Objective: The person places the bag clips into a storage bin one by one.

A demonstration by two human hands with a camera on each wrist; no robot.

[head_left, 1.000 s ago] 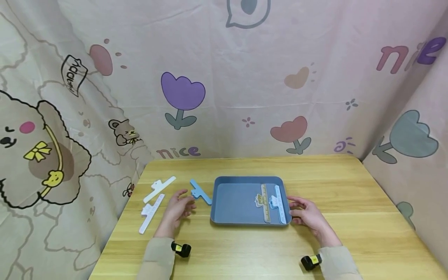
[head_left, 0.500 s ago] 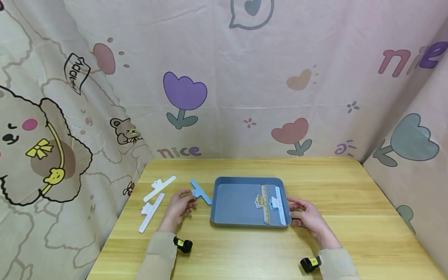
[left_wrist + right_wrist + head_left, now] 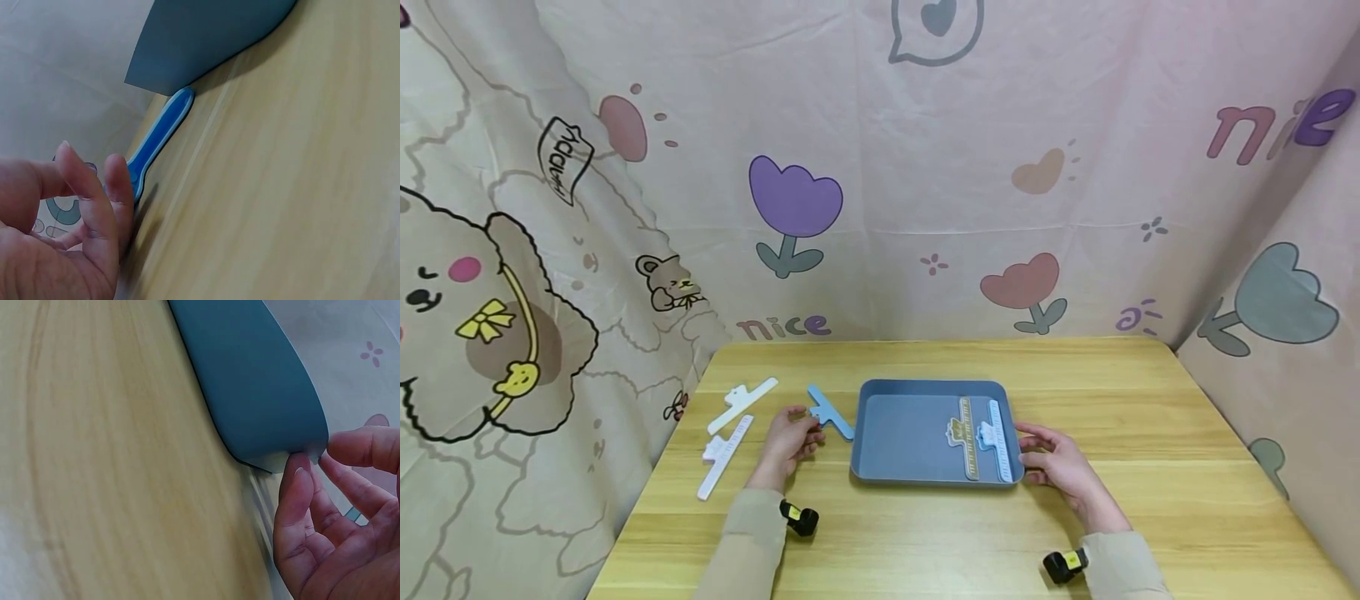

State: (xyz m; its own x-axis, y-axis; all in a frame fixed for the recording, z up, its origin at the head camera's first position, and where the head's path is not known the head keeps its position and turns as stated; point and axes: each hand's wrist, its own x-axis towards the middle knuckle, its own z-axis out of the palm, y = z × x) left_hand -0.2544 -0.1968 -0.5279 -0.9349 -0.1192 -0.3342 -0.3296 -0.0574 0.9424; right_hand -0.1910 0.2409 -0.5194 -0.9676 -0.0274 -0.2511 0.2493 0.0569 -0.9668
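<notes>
In the head view, my left hand [image 3: 792,437] is at the small grip of a long blue plastic clip [image 3: 833,418] that lies slantwise left of a grey-blue tray [image 3: 880,477]. In the left wrist view, curled fingers [image 3: 119,194] hide that end of the blue clip [image 3: 164,128], so a pinch cannot be confirmed. At the tray's right side, my right hand [image 3: 1060,468] touches the outer wall with its fingertips. The right wrist view shows these fingers [image 3: 297,487] against the corner of the tray [image 3: 269,400].
Inside the tray, at its right, lie a gold-and-clear clip [image 3: 967,442] and a light blue clip [image 3: 998,442], both with ruler marks. Two white clips, one farther back [image 3: 739,407] and one nearer [image 3: 724,460], lie at the table's left. A patterned curtain [image 3: 887,208] hangs behind the table.
My left hand has shifted slightly to the right, up to the grip of the blue clip. The right hand stays against the tray, and the clips lie where they were.
</notes>
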